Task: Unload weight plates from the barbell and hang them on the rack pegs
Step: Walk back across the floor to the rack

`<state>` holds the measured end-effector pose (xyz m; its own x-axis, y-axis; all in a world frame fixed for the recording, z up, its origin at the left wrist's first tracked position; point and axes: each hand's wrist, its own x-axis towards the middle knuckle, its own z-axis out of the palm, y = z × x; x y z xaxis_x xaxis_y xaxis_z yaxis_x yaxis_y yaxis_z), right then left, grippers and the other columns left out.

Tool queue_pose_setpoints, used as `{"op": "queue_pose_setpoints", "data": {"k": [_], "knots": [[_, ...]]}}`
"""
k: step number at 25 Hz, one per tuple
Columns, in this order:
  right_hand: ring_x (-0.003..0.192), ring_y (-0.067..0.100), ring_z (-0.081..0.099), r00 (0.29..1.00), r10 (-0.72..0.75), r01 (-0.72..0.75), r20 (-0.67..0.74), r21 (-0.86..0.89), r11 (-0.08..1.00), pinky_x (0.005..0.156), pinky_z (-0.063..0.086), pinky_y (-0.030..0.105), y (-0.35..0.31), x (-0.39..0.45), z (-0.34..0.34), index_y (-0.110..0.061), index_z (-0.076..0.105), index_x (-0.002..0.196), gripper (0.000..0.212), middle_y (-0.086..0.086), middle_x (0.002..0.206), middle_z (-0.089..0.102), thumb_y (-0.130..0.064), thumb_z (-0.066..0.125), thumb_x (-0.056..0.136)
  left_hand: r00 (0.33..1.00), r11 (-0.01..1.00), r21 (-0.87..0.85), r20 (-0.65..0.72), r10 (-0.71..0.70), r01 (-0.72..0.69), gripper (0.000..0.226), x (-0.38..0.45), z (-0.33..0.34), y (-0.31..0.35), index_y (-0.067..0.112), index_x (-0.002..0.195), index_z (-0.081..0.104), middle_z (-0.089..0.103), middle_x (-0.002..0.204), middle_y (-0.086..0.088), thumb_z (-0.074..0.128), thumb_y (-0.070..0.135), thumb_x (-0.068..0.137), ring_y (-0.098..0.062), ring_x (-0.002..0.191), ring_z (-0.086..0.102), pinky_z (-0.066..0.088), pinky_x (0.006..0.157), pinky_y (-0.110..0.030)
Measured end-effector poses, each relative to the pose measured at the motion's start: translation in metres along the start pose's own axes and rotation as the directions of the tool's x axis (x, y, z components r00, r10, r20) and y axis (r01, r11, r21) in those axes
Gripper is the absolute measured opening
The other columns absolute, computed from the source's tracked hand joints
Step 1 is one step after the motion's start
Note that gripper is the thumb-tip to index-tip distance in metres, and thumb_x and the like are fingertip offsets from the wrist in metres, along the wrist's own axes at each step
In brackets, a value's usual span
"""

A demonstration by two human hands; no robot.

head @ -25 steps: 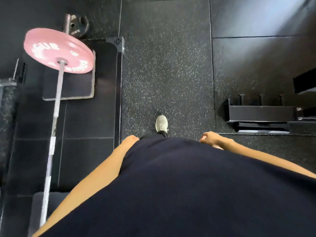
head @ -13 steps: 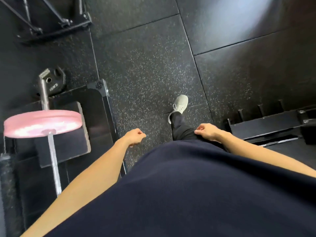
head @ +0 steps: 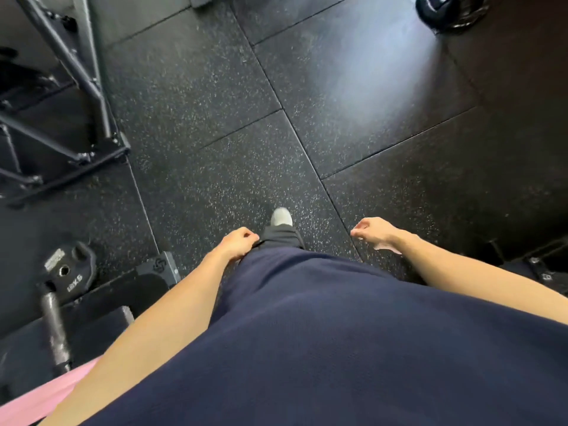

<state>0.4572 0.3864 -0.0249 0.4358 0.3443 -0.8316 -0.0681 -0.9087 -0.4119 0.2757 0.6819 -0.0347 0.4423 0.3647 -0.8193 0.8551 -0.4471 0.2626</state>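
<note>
A pink weight plate (head: 37, 401) shows only as a blurred edge at the bottom left, on the barbell sleeve (head: 55, 330) that sticks out past it. A small black plate (head: 69, 269) lies on the floor just beyond the sleeve's end. My left hand (head: 238, 244) hangs by my hip with loosely curled fingers and holds nothing. My right hand (head: 373, 232) hangs out to the right, also loosely curled and empty. Both hands are well away from the barbell.
A dark steel rack frame (head: 70, 96) stands at the upper left. A black platform corner (head: 159, 269) lies by the small plate. A low black plate holder (head: 541, 259) sits at the right edge. A dark round object (head: 451, 9) is at the top right. My grey shoe (head: 281, 217) steps forward on speckled rubber flooring.
The view has swung forward and right, so the pink plate slid to the bottom left corner. My right hand moved away from my body. Both hands stay empty.
</note>
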Motion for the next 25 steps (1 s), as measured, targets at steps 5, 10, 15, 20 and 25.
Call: {"op": "queue_pose_setpoints", "data": {"k": [5,10,15,20,25], "knots": [[0.069,0.019,0.048,0.992,0.124,-0.127,0.032,0.176,0.976,0.062,0.042,0.027,-0.038,0.082,-0.077,-0.007,0.063,0.111,0.032,0.005,0.083,0.055,-0.033,0.056,0.093,0.99,0.971,0.231,0.136,0.026,-0.057,0.032,0.113,-0.08,0.098,0.018,0.117,0.059,0.055,0.137,-0.007,0.038,0.036,0.102,-0.028,0.12,0.05,0.036,0.089,-0.033],[0.093,0.021,0.058,0.97,0.184,-0.123,-0.155,0.34,0.932,0.078,0.047,0.031,-0.08,0.142,-0.19,-0.01,0.067,0.108,0.028,0.004,0.105,0.063,-0.03,0.061,0.09,0.979,0.932,0.331,0.18,0.093,-0.149,0.04,0.215,-0.188,0.234,0.013,0.121,0.058,0.058,0.13,-0.009,0.043,0.043,0.098,-0.029,0.117,0.055,0.041,0.089,-0.034],[0.101,0.02,0.059,0.874,0.389,-0.127,-0.291,0.636,0.761,0.091,0.043,0.029,-0.083,0.177,-0.288,-0.015,0.069,0.101,0.023,0.003,0.107,0.066,-0.032,0.062,0.089,0.933,0.862,0.421,0.33,0.143,-0.281,0.035,0.28,-0.253,0.391,0.017,0.111,0.061,0.062,0.101,-0.005,0.047,0.045,0.097,-0.024,0.087,0.059,0.046,0.073,-0.032],[0.074,0.016,0.054,0.869,0.454,-0.152,-0.195,0.769,0.621,0.07,0.042,0.028,-0.065,0.23,-0.375,-0.013,0.068,0.095,0.02,0.005,0.093,0.064,-0.032,0.063,0.089,0.899,0.781,0.5,0.403,0.172,-0.374,0.029,0.341,-0.257,0.537,0.017,0.106,0.063,0.063,0.096,-0.005,0.048,0.04,0.096,-0.02,0.079,0.056,0.046,0.067,-0.03],[0.066,0.014,0.049,0.877,0.45,-0.162,-0.171,0.775,0.611,0.058,0.038,0.026,-0.028,0.276,-0.515,-0.016,0.065,0.093,0.018,0.005,0.087,0.058,-0.033,0.061,0.091,0.869,0.661,0.589,0.446,0.215,-0.465,0.029,0.387,-0.254,0.703,0.014,0.106,0.064,0.066,0.109,-0.008,0.048,0.035,0.095,-0.022,0.086,0.06,0.047,0.073,-0.03]]}}
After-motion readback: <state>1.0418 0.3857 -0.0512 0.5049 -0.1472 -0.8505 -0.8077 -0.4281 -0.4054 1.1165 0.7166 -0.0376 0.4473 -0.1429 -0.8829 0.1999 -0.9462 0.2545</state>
